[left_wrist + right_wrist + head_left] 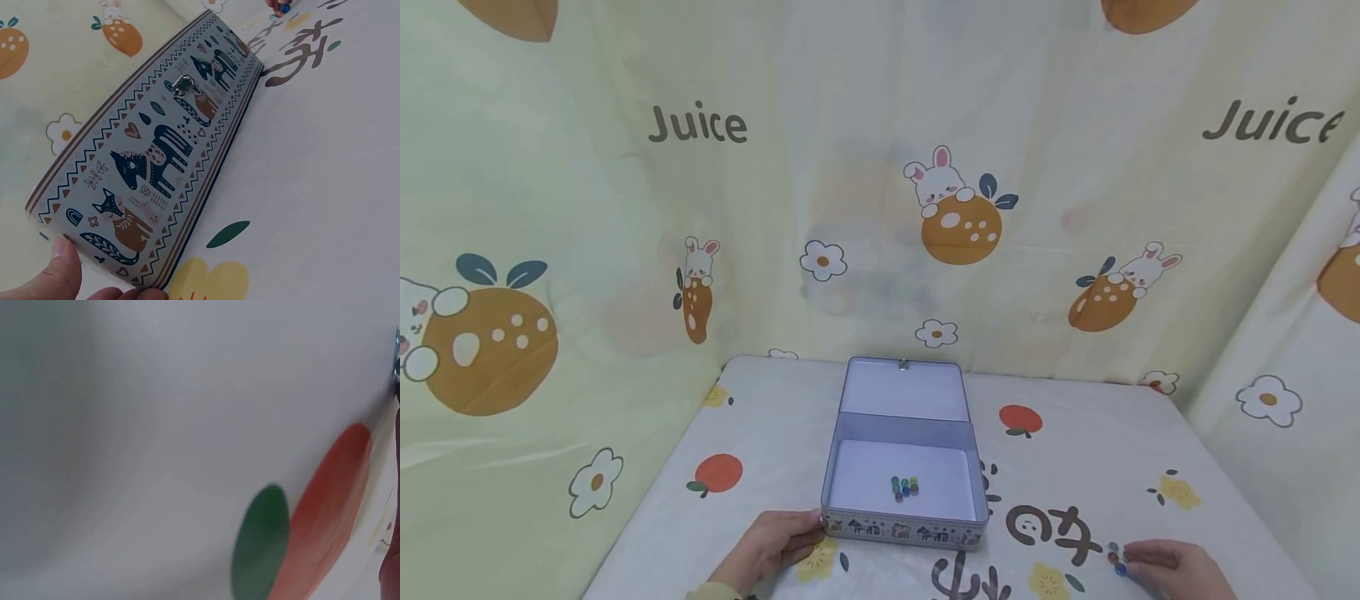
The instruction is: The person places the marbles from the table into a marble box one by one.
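An open tin box [904, 532] with animal pictures on its front stands on the table, its lid [902, 390] tilted back. Several coloured glass marbles [905, 488] lie grouped on the box floor. My left hand [778, 542] holds the front left corner of the box; in the left wrist view the thumb [61, 262] is against its short side, with fingertips at the lower edge. To the right of the box, my right hand [1172, 567] pinches small glass marbles [1113, 558] low over the cloth. In the right wrist view only a sliver of this hand shows.
A pale tablecloth [760, 467] printed with fruit, flowers and dark lettering covers the table. Behind it and along both sides hang printed curtains [865, 208] with rabbits and oranges. The table's right edge runs just beyond my right hand.
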`<state>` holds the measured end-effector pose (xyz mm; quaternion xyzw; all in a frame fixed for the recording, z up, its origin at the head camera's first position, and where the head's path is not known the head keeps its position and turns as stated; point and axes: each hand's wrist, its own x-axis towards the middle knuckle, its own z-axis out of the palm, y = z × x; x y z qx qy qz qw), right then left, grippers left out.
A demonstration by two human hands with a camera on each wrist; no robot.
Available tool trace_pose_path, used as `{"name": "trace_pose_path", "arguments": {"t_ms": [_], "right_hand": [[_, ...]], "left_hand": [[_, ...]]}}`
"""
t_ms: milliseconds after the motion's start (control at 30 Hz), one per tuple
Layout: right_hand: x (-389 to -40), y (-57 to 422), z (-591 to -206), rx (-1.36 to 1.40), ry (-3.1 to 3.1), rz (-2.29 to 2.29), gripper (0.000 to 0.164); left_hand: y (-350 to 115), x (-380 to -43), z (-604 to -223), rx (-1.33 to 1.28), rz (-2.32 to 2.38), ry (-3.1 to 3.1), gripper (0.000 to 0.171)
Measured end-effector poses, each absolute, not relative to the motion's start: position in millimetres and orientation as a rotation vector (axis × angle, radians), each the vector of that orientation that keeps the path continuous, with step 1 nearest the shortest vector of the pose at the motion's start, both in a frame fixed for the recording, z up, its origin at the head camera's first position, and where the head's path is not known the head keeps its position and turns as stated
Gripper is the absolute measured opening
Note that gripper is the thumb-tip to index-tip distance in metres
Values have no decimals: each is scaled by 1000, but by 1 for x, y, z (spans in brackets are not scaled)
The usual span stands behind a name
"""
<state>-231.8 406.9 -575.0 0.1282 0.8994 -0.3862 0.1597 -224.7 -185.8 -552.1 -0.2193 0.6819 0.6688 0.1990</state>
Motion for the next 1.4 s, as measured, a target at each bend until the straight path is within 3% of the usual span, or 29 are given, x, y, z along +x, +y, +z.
{"name": "trace_pose_path", "arguments": {"t_ms": [400, 700, 900, 1400], "right_hand": [[-231, 416, -584, 400, 2540, -1089, 61], [-235, 402, -553, 395, 2563, -1305, 63], [-247, 363, -526, 290, 2640, -1395, 57], [-288, 213, -491, -137, 2612, -1659, 32]], "left_hand": [[-185, -223, -553, -662, 1861, 1906, 41], [-186, -224, -557, -680, 1876, 1901, 38], [-187, -225, -557, -683, 1890, 1898, 38], [-183, -224, -553, -641, 1905, 1900, 40]]}}
